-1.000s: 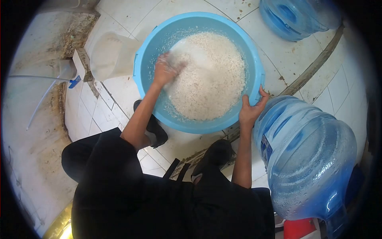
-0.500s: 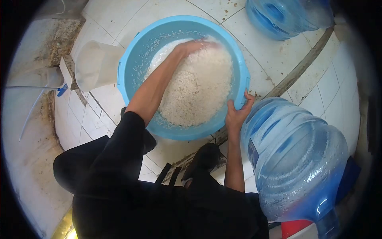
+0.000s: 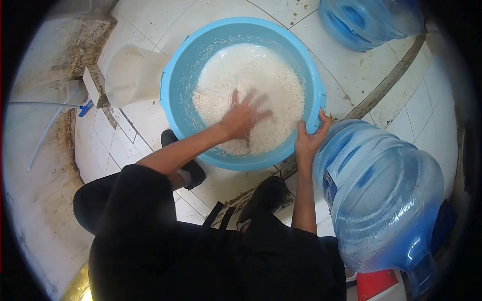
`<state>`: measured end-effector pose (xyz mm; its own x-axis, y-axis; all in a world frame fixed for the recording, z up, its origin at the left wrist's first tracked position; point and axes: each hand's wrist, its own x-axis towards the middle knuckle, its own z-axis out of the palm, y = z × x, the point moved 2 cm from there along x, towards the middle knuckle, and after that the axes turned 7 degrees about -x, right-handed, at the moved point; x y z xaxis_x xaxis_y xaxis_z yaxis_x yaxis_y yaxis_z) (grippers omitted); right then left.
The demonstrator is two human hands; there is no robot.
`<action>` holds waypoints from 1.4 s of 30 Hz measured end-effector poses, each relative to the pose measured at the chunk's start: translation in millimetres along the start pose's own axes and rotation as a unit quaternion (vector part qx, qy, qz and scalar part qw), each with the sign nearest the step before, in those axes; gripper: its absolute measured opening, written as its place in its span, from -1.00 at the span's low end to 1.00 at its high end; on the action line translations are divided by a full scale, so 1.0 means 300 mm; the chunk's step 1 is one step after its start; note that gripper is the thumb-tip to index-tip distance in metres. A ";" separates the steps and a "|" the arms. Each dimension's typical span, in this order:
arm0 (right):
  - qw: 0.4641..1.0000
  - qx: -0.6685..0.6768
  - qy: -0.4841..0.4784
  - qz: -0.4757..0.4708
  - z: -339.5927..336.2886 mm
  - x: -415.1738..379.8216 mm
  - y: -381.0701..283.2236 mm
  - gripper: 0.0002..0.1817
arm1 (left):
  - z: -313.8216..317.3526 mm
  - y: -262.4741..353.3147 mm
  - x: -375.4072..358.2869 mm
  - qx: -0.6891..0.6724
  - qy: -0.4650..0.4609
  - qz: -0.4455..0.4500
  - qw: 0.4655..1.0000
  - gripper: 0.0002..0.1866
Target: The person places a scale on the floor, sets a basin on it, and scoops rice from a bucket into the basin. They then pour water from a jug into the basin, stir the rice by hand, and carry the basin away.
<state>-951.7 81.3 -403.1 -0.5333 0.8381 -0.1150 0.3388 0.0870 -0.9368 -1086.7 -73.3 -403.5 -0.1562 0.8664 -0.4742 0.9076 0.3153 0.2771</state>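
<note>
A round light-blue plastic basin (image 3: pixel 175 119) stands on the tiled floor, holding what looks like rice (image 3: pixel 281 85) in cloudy, whitish water. My left hand (image 3: pixel 242 118) is over the near-middle of the basin, at the surface of the grains. Its fingers are spread and a little blurred by motion, with some tips partly in the wet grains. At the basin's right side, my right hand (image 3: pixel 309 140) grips the rim, thumb on the inner side and fingers on the outside.
A translucent plastic container (image 3: pixel 131 75) stands left of the basin. One large water jug (image 3: pixel 384 195) lies close by my right forearm, and another water jug (image 3: pixel 366 22) is at the upper right. My shoes (image 3: pixel 268 194) are just below the basin.
My left hand has come from the far side of the basin back toward the near middle, its fingers now spread and visible. My right hand keeps its hold on the rim.
</note>
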 end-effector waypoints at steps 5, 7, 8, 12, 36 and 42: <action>1.000 0.010 -0.003 -0.014 -0.002 0.004 0.008 -0.49 | -0.044 -0.236 0.221 -0.009 0.019 -0.158 0.987 -0.11; 1.000 -0.002 0.004 -0.031 -0.002 0.005 -0.001 -0.48 | -0.045 -0.322 0.294 -0.017 0.024 -0.177 0.984 -0.17; 1.000 -0.006 0.004 -0.026 -0.007 0.008 -0.003 -0.48 | -0.004 -0.365 0.330 0.031 -0.013 -0.170 0.985 -0.21; 1.000 0.001 0.010 -0.004 0.016 0.032 -0.008 -0.49 | -0.026 -0.402 0.334 -0.119 -0.014 -0.323 0.939 -0.30; 0.999 -0.007 0.027 -0.028 0.013 0.031 0.023 -0.47 | -0.371 -0.224 0.039 -0.484 0.186 0.020 0.855 -0.41; 0.999 0.007 0.028 -0.027 0.015 0.058 -0.003 -0.47 | -0.055 -0.400 0.161 -0.059 0.202 -0.024 0.977 -0.33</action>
<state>-964.8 93.4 -405.6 -0.5061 0.8613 -0.0448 0.2997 0.1269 -0.9455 -1209.5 -63.1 -445.9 -0.3605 0.9240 -0.1278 0.8475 0.3817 0.3688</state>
